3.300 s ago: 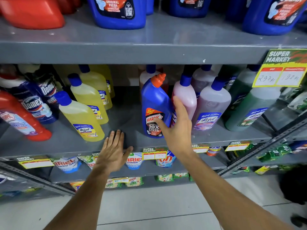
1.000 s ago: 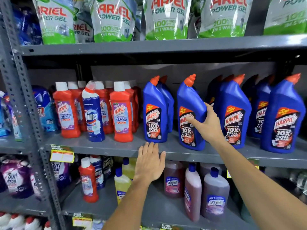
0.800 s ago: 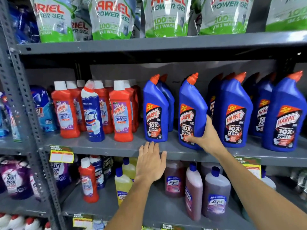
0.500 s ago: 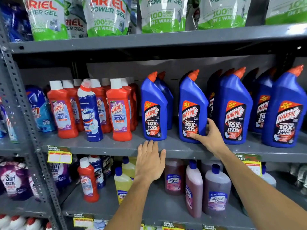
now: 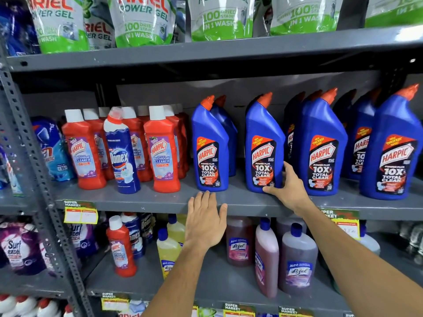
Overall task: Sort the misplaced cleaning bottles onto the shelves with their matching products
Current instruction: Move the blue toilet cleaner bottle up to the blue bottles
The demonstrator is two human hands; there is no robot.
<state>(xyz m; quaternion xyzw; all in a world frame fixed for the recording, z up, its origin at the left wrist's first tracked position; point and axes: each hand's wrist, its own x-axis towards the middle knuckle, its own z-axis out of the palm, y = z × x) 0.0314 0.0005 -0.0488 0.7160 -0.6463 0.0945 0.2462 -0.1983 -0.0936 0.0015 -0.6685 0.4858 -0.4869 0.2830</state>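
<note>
A blue Harpic bottle point(image 5: 263, 143) with an orange cap stands upright on the middle shelf point(image 5: 240, 200), between other blue Harpic bottles point(image 5: 210, 145) point(image 5: 320, 147). My right hand point(image 5: 288, 186) grips its lower right corner, thumb at the front base and fingers along the side. My left hand point(image 5: 206, 218) rests flat against the shelf's front edge, fingers apart and holding nothing. A blue-and-white Domex bottle point(image 5: 122, 152) stands among the red Harpic bathroom cleaners point(image 5: 162, 152). One red Harpic bottle point(image 5: 121, 248) stands on the shelf below, beside Domex bottles point(image 5: 135, 234).
Ariel Power Gel pouches point(image 5: 142, 21) fill the top shelf. Yellow point(image 5: 169, 250) and purple Lizol bottles point(image 5: 297, 261) stand on the lower shelf. A perforated grey upright point(image 5: 34, 156) divides off a left bay holding Surf Excel packs point(image 5: 16, 248). Yellow price tags point(image 5: 80, 212) hang on the shelf edges.
My right hand slid from the blue Harpic bottle's upper side down to its base, and the bottle now stands upright in the row. My left hand stayed on the shelf edge.
</note>
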